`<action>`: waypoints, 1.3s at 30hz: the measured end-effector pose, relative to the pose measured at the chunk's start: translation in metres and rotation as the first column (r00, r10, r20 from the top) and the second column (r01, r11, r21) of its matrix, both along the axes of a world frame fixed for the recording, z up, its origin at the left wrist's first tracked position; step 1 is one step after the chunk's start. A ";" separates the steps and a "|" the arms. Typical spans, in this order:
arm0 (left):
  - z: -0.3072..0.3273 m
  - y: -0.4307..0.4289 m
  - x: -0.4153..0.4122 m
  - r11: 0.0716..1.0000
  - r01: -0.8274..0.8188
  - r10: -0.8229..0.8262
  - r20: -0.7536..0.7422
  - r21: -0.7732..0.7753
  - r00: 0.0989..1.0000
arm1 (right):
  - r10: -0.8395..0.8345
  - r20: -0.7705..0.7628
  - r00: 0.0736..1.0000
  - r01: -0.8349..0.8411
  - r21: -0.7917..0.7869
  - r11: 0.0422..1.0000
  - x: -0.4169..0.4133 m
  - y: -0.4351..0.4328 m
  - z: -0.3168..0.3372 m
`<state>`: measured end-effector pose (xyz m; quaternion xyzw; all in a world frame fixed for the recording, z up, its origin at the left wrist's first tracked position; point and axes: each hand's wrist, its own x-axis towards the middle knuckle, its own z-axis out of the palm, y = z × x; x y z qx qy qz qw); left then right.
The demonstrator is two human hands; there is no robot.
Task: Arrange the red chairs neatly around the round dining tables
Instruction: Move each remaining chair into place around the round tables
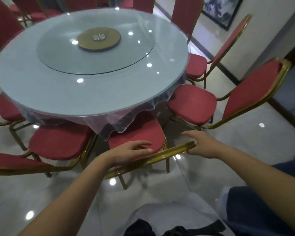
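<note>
Though the right hand (201, 146) meets the chair (143, 132), its fingers (189, 133) are unclear.

No legible text, label, brand, number or sign appears on the red chairs (192, 103), the round counter (41, 86) or the framed picture (220, 9).

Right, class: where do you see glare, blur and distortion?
Head view: white glare spots dot the glass turntable and floor tiles; head view: left hand, right hand and nearest red chair look softly blurred; head view: the right-edge chair leans outward.
</note>
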<state>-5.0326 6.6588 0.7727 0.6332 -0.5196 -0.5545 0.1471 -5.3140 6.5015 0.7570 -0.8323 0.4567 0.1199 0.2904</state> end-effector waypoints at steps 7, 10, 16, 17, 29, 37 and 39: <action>0.007 -0.106 -0.078 0.957 -0.033 0.073 0.131 -0.287 0.989 | -0.308 0.148 0.940 0.307 0.028 0.951 -0.087 -0.096 0.044; 0.004 -0.164 -0.122 0.952 0.010 0.042 0.163 -0.307 0.986 | -0.368 0.208 0.907 0.379 -0.015 0.925 -0.129 -0.147 0.059; -0.007 -0.287 -0.239 0.958 0.100 -0.055 0.169 -0.269 0.984 | -0.391 0.290 0.874 0.437 -0.116 0.892 -0.239 -0.250 0.076; -0.008 -0.307 -0.259 0.960 0.114 -0.077 0.150 -0.257 0.986 | -0.400 0.295 0.868 0.449 -0.119 0.885 -0.257 -0.265 0.076; 0.001 -0.478 -0.392 0.963 0.151 -0.109 0.190 -0.223 0.976 | -0.348 0.214 0.913 0.381 -0.142 0.914 -0.340 -0.383 0.056; -0.023 -0.605 -0.458 0.983 0.184 -0.183 0.017 0.000 0.983 | -0.225 0.045 0.973 0.229 -0.260 0.938 -0.384 -0.502 0.038; -0.025 -0.641 -0.460 0.992 0.126 -0.126 -0.022 0.026 0.992 | -0.151 -0.011 0.989 0.142 -0.270 0.952 -0.388 -0.542 0.039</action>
